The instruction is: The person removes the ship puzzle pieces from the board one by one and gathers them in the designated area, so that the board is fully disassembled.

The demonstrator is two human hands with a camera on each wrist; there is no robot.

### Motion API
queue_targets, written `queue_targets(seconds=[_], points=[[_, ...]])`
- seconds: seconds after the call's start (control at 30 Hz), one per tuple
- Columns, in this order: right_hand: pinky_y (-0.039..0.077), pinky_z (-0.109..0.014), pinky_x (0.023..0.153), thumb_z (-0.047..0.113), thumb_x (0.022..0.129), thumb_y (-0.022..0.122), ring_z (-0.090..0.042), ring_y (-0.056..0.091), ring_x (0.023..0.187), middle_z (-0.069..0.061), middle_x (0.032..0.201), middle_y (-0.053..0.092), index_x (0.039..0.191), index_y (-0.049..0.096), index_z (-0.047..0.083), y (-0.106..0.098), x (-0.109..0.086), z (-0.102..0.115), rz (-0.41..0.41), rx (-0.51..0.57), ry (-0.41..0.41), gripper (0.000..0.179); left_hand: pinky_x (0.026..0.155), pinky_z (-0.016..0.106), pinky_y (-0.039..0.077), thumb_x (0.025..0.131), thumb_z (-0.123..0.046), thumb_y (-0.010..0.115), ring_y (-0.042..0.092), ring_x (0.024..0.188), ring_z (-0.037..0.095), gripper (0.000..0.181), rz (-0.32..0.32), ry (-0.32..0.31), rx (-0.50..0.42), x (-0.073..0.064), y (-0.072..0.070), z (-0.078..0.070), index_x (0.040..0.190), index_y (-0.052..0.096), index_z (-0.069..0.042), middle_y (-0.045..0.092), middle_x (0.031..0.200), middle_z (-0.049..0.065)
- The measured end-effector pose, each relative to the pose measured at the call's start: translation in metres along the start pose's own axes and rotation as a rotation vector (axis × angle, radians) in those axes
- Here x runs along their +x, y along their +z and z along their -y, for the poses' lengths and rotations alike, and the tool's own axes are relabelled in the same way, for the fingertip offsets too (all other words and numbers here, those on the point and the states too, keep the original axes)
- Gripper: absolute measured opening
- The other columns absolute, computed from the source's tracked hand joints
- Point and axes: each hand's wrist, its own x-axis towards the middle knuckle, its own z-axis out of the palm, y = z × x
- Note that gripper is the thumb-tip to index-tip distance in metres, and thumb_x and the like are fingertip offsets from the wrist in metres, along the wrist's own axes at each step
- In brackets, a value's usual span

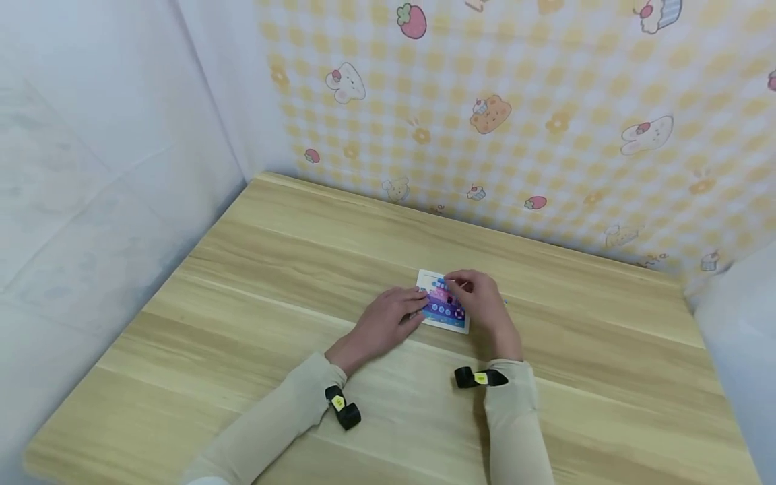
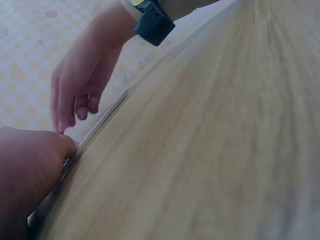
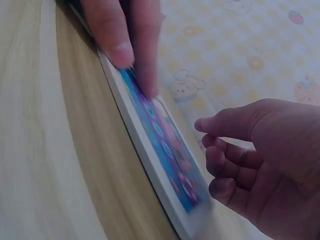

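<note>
A small square picture board (image 1: 444,328) with a white border lies on the table. Its picture has purple, pink and blue parts with a row of round shapes like portholes. On its left side rests my left hand (image 1: 388,320), fingers fairly straight over the picture; in the right wrist view the left thumb (image 3: 120,52) presses the near border. Above the upper right of the board is my right hand (image 1: 481,303), fingers curled in. Its thumb and forefinger come together in the right wrist view (image 3: 265,145); whether something tiny is between them is hidden.
The wooden table (image 1: 242,337) runs back to a yellow checked cloth (image 1: 448,162) with cartoon prints. A tiny blue bit (image 1: 506,302) shows just right of the right hand. White walls (image 1: 121,135) stand at the sides. Both wrists wear black camera straps (image 1: 344,407).
</note>
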Motion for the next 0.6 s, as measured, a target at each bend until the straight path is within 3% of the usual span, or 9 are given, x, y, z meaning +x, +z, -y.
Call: queue_targets(seconds=[0.2,0.4,0.6], points=[[0.045,-0.031,0.067,0.01,0.104,0.059,-0.02,0.053,0.073,-0.011,0.092,0.067,0.123,0.075,0.002,0.017,0.005,-0.001,0.03,-0.054,0.01,0.026,0.124,0.044,0.029,0.108,-0.029,0.057,0.046,0.145,0.022,0.04,0.014,0.019,-0.006,-0.001,0.003,-0.001,0.141,0.062,-0.007,0.055,0.151,0.008],[0.05,-0.035,0.074,0.009,0.103,0.061,-0.023,0.058,0.082,-0.014,0.1,0.066,0.124,0.075,0.002,0.017,0.009,0.003,0.068,-0.072,0.013,0.026,0.124,0.044,0.028,0.108,-0.027,0.058,0.046,0.145,0.021,0.039,-0.002,0.005,-0.008,0.001,-0.001,0.002,0.141,0.063,-0.008,0.055,0.151,0.007],[0.051,-0.033,0.072,0.008,0.102,0.064,-0.024,0.06,0.084,-0.015,0.102,0.066,0.124,0.075,0.002,0.017,0.011,0.001,0.074,-0.07,0.024,0.025,0.124,0.043,0.028,0.108,-0.029,0.057,0.045,0.146,0.02,0.039,0.003,0.0,-0.003,0.002,0.001,0.004,0.141,0.062,-0.009,0.055,0.152,0.006]])
